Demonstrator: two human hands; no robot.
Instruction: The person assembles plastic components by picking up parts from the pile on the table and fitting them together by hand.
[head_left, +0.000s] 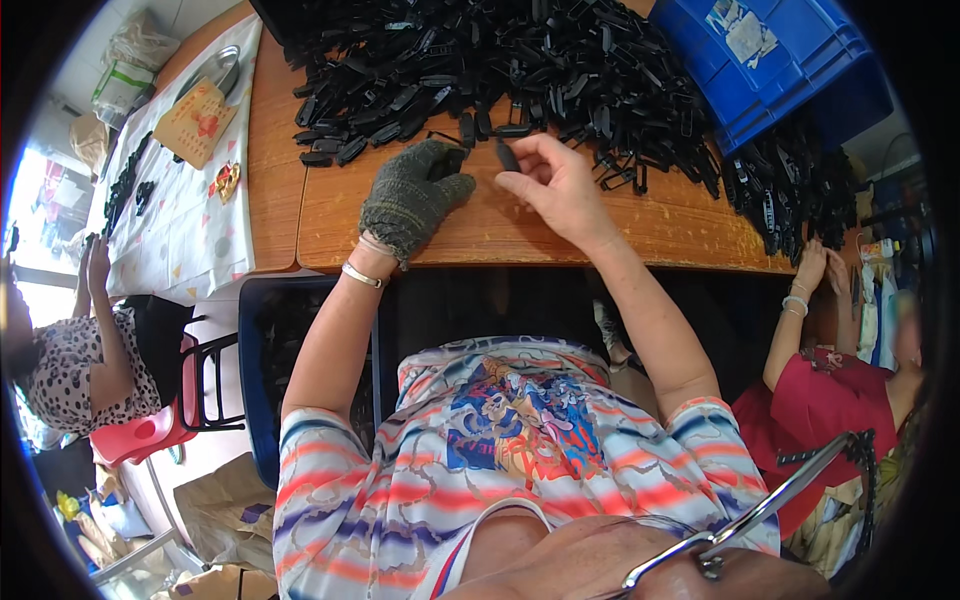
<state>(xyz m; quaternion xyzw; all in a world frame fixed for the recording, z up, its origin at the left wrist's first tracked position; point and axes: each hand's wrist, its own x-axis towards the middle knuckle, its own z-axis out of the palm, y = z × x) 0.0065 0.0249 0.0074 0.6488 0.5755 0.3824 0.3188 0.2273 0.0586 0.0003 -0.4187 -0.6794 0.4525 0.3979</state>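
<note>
My left hand (412,195), in a dark grey-green knitted glove, is closed with its thumb toward the fingers. A small black plastic piece (453,160) shows in its grip, mostly hidden by the glove. Bare, my right hand (560,190) pinches a small dark oval plastic piece (507,155) between thumb and forefinger. The two hands are a little apart above the front of the wooden table (480,230). Just beyond them spreads a big heap of black plastic pieces (440,80), some long and narrow, some like open frames.
A blue crate (770,60) lies tipped at the far right, beside more black pieces (780,190). Left, a cloth-covered table (200,220) holds a card (195,122) and a metal bowl (225,70). A blue bin (258,400) stands below the table. People sit at both sides.
</note>
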